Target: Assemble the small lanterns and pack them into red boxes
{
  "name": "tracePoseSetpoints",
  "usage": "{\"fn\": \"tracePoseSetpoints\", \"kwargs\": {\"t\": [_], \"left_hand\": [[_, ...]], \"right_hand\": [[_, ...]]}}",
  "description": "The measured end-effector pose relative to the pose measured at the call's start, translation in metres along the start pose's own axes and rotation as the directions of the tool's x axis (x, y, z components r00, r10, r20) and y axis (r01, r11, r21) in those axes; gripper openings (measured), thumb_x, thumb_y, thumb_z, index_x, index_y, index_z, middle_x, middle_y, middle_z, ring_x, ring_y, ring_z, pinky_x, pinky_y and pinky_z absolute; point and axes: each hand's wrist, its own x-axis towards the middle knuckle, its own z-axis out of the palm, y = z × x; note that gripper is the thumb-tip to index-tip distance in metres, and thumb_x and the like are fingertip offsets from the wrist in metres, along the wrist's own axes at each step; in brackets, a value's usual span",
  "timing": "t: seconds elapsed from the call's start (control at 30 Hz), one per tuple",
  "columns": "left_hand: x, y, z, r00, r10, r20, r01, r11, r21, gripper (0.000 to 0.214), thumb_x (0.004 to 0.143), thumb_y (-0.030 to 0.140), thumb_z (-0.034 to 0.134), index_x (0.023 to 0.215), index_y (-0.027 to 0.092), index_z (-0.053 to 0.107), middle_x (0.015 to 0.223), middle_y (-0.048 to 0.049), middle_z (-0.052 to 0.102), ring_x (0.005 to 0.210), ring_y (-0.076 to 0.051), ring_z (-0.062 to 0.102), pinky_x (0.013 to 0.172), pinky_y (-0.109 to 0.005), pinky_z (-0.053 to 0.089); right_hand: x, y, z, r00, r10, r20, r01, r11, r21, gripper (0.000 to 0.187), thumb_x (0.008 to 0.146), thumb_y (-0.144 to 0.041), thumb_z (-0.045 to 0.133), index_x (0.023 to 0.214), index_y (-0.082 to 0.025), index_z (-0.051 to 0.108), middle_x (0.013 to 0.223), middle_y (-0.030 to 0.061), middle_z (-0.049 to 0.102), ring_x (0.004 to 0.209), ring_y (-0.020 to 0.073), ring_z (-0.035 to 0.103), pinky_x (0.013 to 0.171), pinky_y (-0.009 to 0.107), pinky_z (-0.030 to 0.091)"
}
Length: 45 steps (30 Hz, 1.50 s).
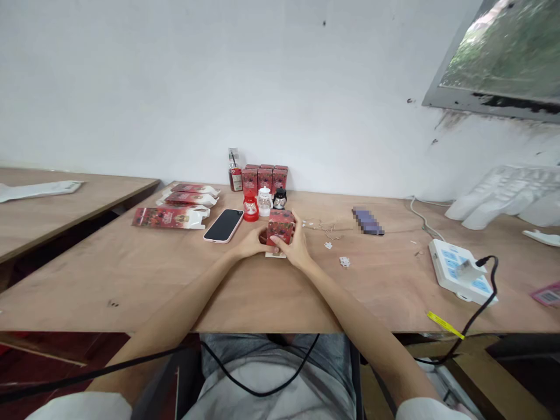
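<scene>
The left hand (252, 244) and the right hand (299, 247) both grasp a red printed box (280, 225), one from each side; the right thumb lies across its front face, and the left fingers bear on its lower left part. The box stands roughly upright near the middle of the wooden table (262, 300), in front of the person; whether its base touches the surface cannot be determined. A pale flap (275, 255) shows at its lower edge. Directly behind it stand three small lanterns side by side: a red lantern (251, 208), a white lantern (264, 204) and a black lantern (280, 199). Behind these, a group of similar red boxes (265, 179) stands close to the wall, with a clear bottle (235, 177) just to the left. A dark-screened phone (224, 225) lies near the left hand; further left lie several flattened red cartons (164, 217), their pale flaps toward the phone. To the right of the right hand are thin strands (328, 229) and small white pieces (345, 262). Well apart at the right, a white power strip (457, 268) holds a plug with a black cable (494, 280).
</scene>
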Motion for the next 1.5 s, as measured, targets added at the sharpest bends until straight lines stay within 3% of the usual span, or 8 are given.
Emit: {"fn": "tracePoseSetpoints", "kwargs": {"t": [0.13, 0.33, 0.5, 0.63, 0.8, 0.97, 1.27, 1.5], "left_hand": [[0.002, -0.006, -0.002, 0.982, -0.034, -0.184, 0.034, 0.999, -0.006, 0.072, 0.058, 0.039, 0.081, 0.119, 0.011, 0.056, 0.121, -0.0161, 0.062, 0.109, -0.031, 0.060, 0.096, -0.048, 0.046], [0.000, -0.006, 0.000, 0.984, 0.032, -0.176, -0.008, 0.991, 0.137, 0.069, 0.065, 0.048, 0.074, 0.121, 0.012, 0.054, 0.122, -0.0154, 0.062, 0.113, -0.032, 0.058, 0.098, -0.047, 0.045], [-0.002, -0.015, 0.001, 0.993, 0.056, -0.105, 0.025, 0.766, 0.642, 0.062, 0.083, 0.049, 0.052, 0.131, 0.010, 0.049, 0.139, -0.0181, 0.048, 0.132, -0.032, 0.041, 0.112, -0.049, 0.026], [-0.003, -0.022, 0.005, 0.991, -0.115, -0.069, 0.123, 0.584, 0.802, 0.063, 0.089, 0.049, 0.040, 0.140, 0.012, 0.040, 0.150, -0.0156, 0.033, 0.142, -0.029, 0.023, 0.115, -0.051, 0.015], [-0.004, -0.021, 0.010, 0.981, -0.185, -0.064, 0.149, 0.493, 0.857, 0.064, 0.091, 0.048, 0.031, 0.144, 0.012, 0.033, 0.153, -0.0144, 0.026, 0.143, -0.028, 0.020, 0.115, -0.050, 0.014], [-0.007, -0.018, 0.014, 0.978, -0.200, -0.055, 0.144, 0.465, 0.874, 0.066, 0.093, 0.047, 0.027, 0.146, 0.008, 0.029, 0.154, -0.0148, 0.023, 0.144, -0.027, 0.017, 0.116, -0.050, 0.013], [-0.014, -0.019, 0.018, 0.987, -0.160, -0.026, 0.092, 0.424, 0.901, 0.066, 0.094, 0.048, 0.025, 0.145, 0.007, 0.029, 0.153, -0.0157, 0.023, 0.144, -0.027, 0.018, 0.116, -0.051, 0.016], [-0.016, -0.022, 0.020, 0.992, -0.117, -0.047, 0.093, 0.435, 0.896, 0.065, 0.094, 0.047, 0.027, 0.146, 0.009, 0.028, 0.153, -0.0150, 0.024, 0.144, -0.027, 0.018, 0.116, -0.050, 0.016]], "right_hand": [[0.007, 0.015, -0.003, 0.984, 0.145, 0.104, -0.145, 0.989, -0.005, 0.081, 0.064, -0.042, 0.078, 0.133, -0.023, 0.040, 0.127, 0.0125, 0.057, 0.105, 0.0244, 0.062, 0.093, 0.046, 0.050], [0.014, 0.025, -0.008, 0.989, 0.126, 0.078, -0.126, 0.992, -0.010, 0.066, 0.056, -0.031, 0.082, 0.114, -0.022, 0.054, 0.118, 0.0088, 0.062, 0.103, 0.0231, 0.063, 0.089, 0.043, 0.053], [0.028, 0.031, -0.010, 0.972, 0.108, -0.207, -0.075, 0.984, 0.161, 0.066, 0.056, -0.023, 0.079, 0.114, -0.021, 0.046, 0.120, 0.0109, 0.058, 0.105, 0.0211, 0.061, 0.091, 0.040, 0.052], [0.065, 0.043, -0.025, 0.909, 0.147, -0.390, -0.074, 0.978, 0.195, 0.066, 0.055, -0.015, 0.077, 0.111, -0.021, 0.042, 0.125, 0.0125, 0.054, 0.106, 0.0189, 0.060, 0.093, 0.037, 0.051], [0.140, 0.063, -0.047, 0.843, 0.404, -0.357, -0.360, 0.915, 0.184, 0.060, 0.055, -0.003, 0.072, 0.104, -0.020, 0.043, 0.113, 0.0100, 0.062, 0.096, 0.0177, 0.065, 0.082, 0.034, 0.056], [0.195, 0.093, -0.045, 0.821, 0.457, -0.342, -0.413, 0.889, 0.196, 0.057, 0.059, 0.001, 0.069, 0.103, -0.022, 0.042, 0.097, 0.0027, 0.066, 0.078, 0.0130, 0.066, 0.067, 0.029, 0.058], [0.237, 0.164, -0.021, 0.807, 0.536, -0.248, -0.504, 0.844, 0.183, 0.062, 0.058, 0.002, 0.070, 0.106, -0.024, 0.042, 0.082, -0.0031, 0.065, 0.065, 0.0112, 0.064, 0.060, 0.026, 0.058], [0.265, 0.184, -0.015, 0.835, 0.508, -0.210, -0.478, 0.860, 0.177, 0.060, 0.062, 0.001, 0.068, 0.111, -0.022, 0.042, 0.079, -0.0030, 0.065, 0.065, 0.0116, 0.063, 0.067, 0.030, 0.057]]}}
